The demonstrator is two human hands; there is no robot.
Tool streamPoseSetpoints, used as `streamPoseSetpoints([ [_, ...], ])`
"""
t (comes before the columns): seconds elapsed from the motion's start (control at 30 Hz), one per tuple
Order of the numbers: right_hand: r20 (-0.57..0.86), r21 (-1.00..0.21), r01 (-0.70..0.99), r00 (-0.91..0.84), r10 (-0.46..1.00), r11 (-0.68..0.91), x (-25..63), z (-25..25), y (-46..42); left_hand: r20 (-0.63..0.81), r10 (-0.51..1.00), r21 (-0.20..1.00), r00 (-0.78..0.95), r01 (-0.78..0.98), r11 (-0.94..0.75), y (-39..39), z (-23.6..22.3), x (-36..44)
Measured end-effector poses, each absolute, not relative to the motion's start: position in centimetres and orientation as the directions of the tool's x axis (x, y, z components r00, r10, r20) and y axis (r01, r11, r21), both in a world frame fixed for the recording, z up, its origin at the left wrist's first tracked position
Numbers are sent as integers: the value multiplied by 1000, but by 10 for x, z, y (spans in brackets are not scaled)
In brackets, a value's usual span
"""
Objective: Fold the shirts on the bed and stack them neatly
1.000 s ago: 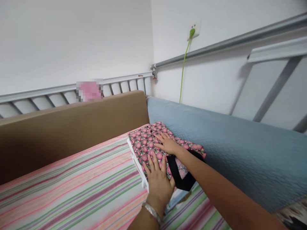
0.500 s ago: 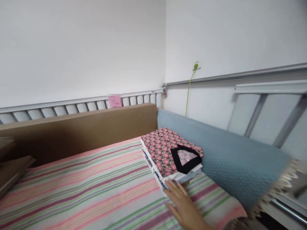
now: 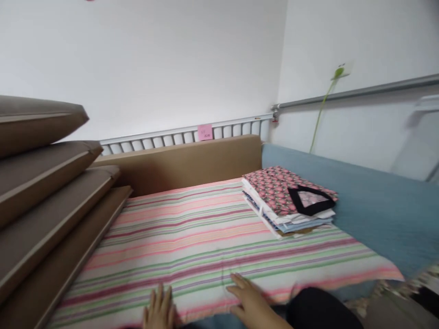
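My left hand [image 3: 159, 308] rests on the striped cloth [image 3: 192, 219] near its front edge, fingers stretched out, holding nothing. To its right, my right hand [image 3: 252, 301] lies over the same edge, fingers apart and nothing in them. Farther back on the right of the cloth sits a neat stack of folded clothes [image 3: 279, 194]. Its top piece is pink and black with a flower pattern and a black neckline; white and blue layers show below. Both hands are apart from the stack.
Brown cushions [image 3: 51, 183] are piled at the left. A brown padded board [image 3: 192, 160] stands at the back before a radiator [image 3: 157, 141] bearing a pink note [image 3: 205, 132]. A blue-covered backrest [image 3: 370, 196] runs along the right. A green cord [image 3: 320, 112] hangs from a wall socket.
My right hand has moved from the stack's front edge back toward the cloth's near edge. My left hand has come into view. The view has swung left, showing the cushion pile.
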State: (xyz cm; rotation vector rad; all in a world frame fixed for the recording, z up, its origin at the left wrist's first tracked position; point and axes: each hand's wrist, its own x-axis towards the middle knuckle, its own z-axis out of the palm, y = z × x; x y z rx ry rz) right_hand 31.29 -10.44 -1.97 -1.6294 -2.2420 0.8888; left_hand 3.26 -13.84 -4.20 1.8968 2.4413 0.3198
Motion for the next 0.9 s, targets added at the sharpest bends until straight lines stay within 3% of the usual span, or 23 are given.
streamPoseSetpoints([
  [0.1, -106, -828, 548, -363, 926, 120, 301, -18, -113, 26, 982, 466, -186, 871, 153, -145, -33, 41],
  [0.17, -43, -892, 444, -282, 958, 90, 301, -3, -114, 135, 981, 631, -137, 775, 21, -146, -16, 49],
  [0.23, 74, -904, 398, -215, 974, 157, 305, 25, -113, 292, 944, 700, -152, 706, -103, -144, 10, 54],
  [0.33, 247, -878, 393, -116, 962, 273, 316, 74, -115, 441, 873, 723, -211, 659, -206, -140, 53, 58],
  [0.57, 486, -757, 523, 51, 872, 391, 337, 138, -125, 510, 835, 694, -205, 671, -260, -129, 127, 60],
  [0.73, 554, -682, 593, 39, 831, 427, 346, 151, -134, 490, 855, 704, -168, 655, -275, -134, 139, 63],
  [0.9, 536, -635, 650, -20, 844, 419, 348, 148, -131, 485, 863, 699, -142, 656, -285, -139, 130, 65],
])
